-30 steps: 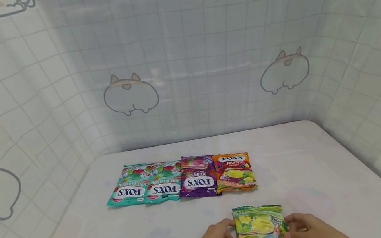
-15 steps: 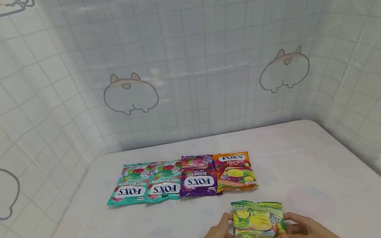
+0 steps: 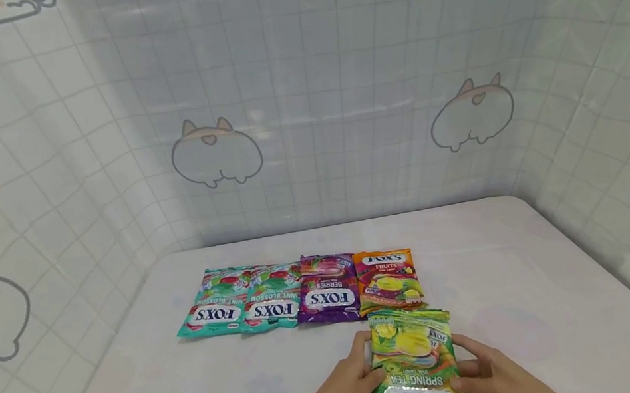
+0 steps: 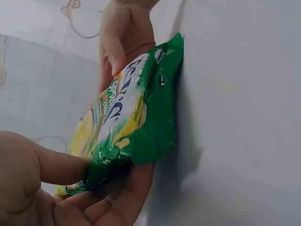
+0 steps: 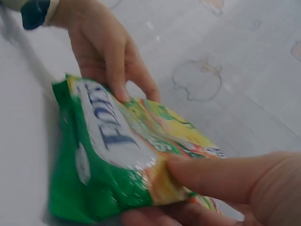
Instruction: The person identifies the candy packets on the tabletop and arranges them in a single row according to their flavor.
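Between both hands is a green and yellow candy bag (image 3: 415, 370) marked Fox's Spring Tea, its lettering upside down in the head view. My left hand (image 3: 347, 380) grips its left edge, thumb on the front and fingers behind, as the left wrist view shows. On the opposite edge my right hand (image 3: 491, 373) pinches it the same way. The bag's far edge reaches right up to an orange Fruits candy bag (image 3: 388, 280). In the right wrist view the green bag (image 5: 117, 146) is tilted, with the left hand (image 5: 108, 47) beyond it.
A row lies across the table (image 3: 154, 387): two teal Mint Blossom candy bags (image 3: 218, 304) (image 3: 272, 300), partly overlapping, then a purple Berries candy bag (image 3: 328, 288), then the orange one at the right end. A white grid-patterned cloth (image 3: 348, 172) hangs around the back and sides.
Both hands have carried the green candy bag forward and slightly left, so more of it now shows. The bags in the row have stayed in place.
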`<state>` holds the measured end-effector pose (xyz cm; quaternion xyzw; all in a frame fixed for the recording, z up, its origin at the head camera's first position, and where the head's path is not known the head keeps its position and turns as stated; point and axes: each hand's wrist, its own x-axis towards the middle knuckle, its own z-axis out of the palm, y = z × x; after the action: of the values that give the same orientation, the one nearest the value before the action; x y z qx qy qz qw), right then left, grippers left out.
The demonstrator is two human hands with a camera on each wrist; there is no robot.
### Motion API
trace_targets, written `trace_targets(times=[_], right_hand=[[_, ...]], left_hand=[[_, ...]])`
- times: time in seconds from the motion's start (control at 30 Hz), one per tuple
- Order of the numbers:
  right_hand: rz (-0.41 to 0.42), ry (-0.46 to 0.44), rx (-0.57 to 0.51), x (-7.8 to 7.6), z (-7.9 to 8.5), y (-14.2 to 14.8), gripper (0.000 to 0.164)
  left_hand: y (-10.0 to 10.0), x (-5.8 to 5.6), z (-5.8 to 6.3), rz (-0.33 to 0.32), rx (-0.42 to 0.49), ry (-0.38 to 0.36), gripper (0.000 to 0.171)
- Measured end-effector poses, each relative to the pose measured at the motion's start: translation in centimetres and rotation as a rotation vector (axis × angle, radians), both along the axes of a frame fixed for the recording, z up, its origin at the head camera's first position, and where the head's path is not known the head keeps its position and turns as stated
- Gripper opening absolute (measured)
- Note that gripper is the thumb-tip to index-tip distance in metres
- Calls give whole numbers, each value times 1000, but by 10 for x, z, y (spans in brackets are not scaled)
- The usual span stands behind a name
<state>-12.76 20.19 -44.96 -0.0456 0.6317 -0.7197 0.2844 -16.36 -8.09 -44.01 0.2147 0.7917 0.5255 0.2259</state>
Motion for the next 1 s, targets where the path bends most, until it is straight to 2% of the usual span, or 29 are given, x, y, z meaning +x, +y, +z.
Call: trace_targets(times=[0.2,0.33,0.5,0.73,0.9,1.0], right_hand=[[-51,111,227,-13,21,-15,79],[-43,189,303,-23,36,-26,71],[-25,270,257,-33,53,-37,64],[-50,394,260,-45,66,-52,52],[-93,406,258,-50,66,-61,54],[-115,408,260,-52,65,-65,55]], left_hand=[[-12,-7,14,55,58,29,47],[-23,-11,27,98,93,25,51],[-35,-15,40,129,124,51,57],[-46,-18,52,162,122,114,44],[-52,-21,56,166,135,140,35],[-55,-21,57,166,143,142,36]])
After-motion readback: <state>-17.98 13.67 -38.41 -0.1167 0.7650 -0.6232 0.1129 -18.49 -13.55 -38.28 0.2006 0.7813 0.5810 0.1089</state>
